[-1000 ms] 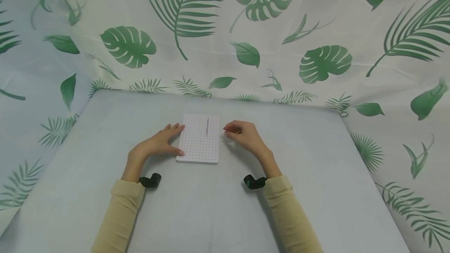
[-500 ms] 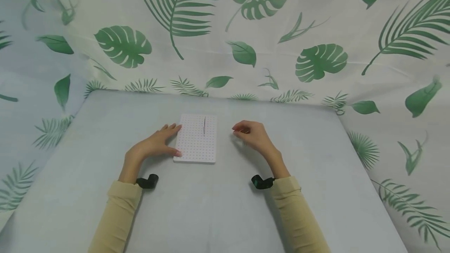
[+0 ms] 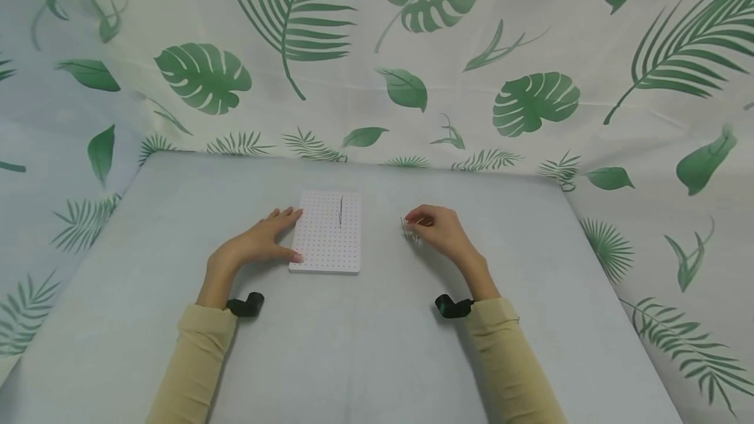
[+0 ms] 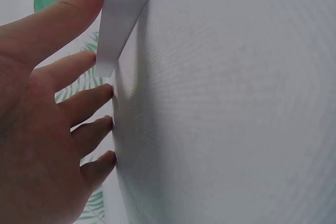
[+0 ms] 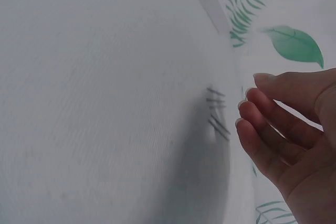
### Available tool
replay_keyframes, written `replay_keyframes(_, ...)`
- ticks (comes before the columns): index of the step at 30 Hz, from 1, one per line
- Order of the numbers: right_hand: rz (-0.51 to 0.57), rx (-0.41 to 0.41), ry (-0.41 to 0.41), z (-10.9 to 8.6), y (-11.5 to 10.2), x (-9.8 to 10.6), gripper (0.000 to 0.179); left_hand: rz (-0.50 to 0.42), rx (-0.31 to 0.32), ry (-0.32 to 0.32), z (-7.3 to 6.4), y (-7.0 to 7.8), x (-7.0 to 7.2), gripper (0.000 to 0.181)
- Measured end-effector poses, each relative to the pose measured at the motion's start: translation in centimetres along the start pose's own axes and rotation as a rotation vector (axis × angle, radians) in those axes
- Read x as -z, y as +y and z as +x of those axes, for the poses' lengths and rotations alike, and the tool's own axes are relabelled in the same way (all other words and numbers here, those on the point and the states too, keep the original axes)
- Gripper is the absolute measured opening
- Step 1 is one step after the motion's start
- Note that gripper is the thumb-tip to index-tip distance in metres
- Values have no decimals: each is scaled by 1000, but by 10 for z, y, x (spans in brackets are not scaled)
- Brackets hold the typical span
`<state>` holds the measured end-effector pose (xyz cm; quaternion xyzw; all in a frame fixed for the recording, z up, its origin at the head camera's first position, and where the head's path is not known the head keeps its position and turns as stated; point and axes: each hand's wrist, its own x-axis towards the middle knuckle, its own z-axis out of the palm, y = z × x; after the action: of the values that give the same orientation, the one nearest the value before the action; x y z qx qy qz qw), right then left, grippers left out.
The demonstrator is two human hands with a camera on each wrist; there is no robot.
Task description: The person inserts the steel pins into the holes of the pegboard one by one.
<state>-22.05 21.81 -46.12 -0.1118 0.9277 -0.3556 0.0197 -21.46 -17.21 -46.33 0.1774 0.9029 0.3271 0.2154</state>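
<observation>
My left hand [image 3: 259,241] lies spread at the left side of a white board [image 3: 321,244] with a grid of small dots; its thumb touches the near left corner and the index finger the left edge. A thin dark line [image 3: 340,212], like a fine rod or row of pins, shows on the board's far right part. My right hand [image 3: 442,231] is right of the board, fingers gently bent towards the thumb. Several thin dark pins [image 5: 215,99] lie on the table right by its fingertips; nothing shows between thumb and fingers in the right wrist view.
A pale table [image 3: 353,358] spreads around the board. Behind it hangs white cloth [image 3: 353,84] printed with green leaves. Black wrist cameras [image 3: 246,305] sit below both hands, at the yellow sleeves [image 3: 194,358].
My right hand has moved right, away from the board, and the thin pins show beside its fingertips. The left hand stays at the board; the whole view has shifted slightly.
</observation>
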Motion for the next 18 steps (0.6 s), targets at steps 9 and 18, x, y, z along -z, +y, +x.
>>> replay_keyframes(9,-17,-43,-11,-6,9,11,22,-5,-6,-2,0,0,0,101)
replay_keyframes(18,-45,-76,-63,-6,20,15,32,0,-11,-3,-2,2,0,101)
